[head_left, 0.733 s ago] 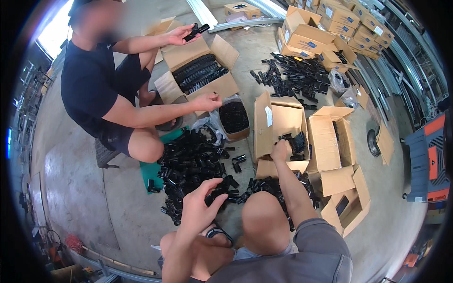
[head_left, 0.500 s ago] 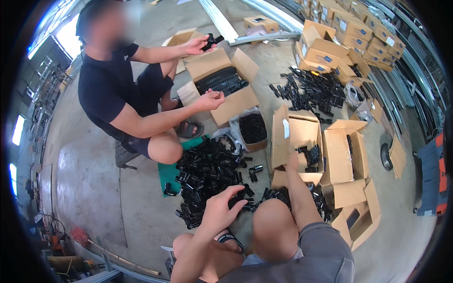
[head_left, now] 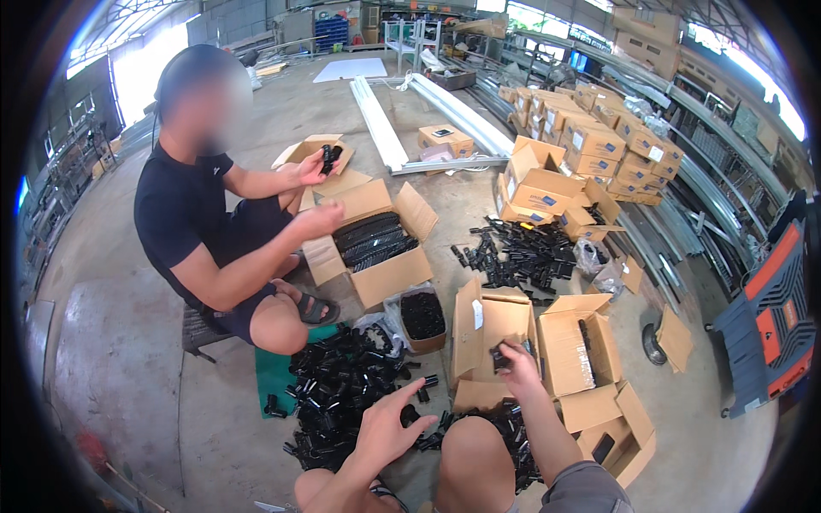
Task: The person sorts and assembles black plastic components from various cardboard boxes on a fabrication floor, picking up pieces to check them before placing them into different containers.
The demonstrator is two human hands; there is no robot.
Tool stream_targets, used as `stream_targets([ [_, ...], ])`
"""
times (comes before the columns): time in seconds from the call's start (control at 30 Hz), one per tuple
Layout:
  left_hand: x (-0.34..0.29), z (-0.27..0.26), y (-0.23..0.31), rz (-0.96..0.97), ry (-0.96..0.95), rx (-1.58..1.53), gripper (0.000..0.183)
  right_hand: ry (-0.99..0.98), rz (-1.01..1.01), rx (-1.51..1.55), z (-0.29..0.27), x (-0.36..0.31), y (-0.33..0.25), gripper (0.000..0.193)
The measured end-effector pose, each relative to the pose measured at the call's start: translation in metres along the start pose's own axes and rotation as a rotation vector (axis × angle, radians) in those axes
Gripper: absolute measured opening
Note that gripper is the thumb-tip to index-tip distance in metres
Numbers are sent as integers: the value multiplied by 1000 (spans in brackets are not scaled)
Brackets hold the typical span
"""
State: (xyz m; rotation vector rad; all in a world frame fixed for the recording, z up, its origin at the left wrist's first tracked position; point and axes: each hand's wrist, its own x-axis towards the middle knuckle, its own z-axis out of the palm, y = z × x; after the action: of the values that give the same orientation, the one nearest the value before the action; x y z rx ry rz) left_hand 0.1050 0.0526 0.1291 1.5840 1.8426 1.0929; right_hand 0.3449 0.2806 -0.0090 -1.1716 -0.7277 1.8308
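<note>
My left hand (head_left: 392, 427) hovers over the near edge of a loose heap of black pipe fittings (head_left: 342, 385). Its fingers are spread and nothing is in them. My right hand (head_left: 520, 372) is closed around a black pipe fitting (head_left: 499, 358) at the front of an open cardboard box (head_left: 466, 329). Part of that fitting is hidden by the fingers. More black fittings (head_left: 513, 432) lie beside my right knee, below the box.
Across the heap, a seated co-worker holds a black part (head_left: 331, 157) beside an open box (head_left: 389, 282) of black pieces. Another open box (head_left: 569, 355) stands right of mine. Black parts (head_left: 522, 252) lie scattered farther off, before stacked cartons (head_left: 599, 141). A wheeled grey-orange unit (head_left: 761, 321) stands right.
The view has tilted up, so the scene sits lower. My right hand has drawn back from inside the box and now shows a fitting. My left hand stays open above the heap.
</note>
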Motion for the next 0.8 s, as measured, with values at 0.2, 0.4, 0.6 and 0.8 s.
stream_targets([
  [0.2,10,5,14,397,269,73,60,-575,171,-219,114,-118,-57,39],
  [0.4,4,-22,0,530,520,-39,45,-685,225,-227,189,-139,-51,29],
  [0.6,2,-15,-22,280,624,-479,26,-705,279,-96,217,-139,-23,21],
  [0.8,9,-22,-15,-142,620,-1280,20,-489,219,-114,200,-130,-16,18],
])
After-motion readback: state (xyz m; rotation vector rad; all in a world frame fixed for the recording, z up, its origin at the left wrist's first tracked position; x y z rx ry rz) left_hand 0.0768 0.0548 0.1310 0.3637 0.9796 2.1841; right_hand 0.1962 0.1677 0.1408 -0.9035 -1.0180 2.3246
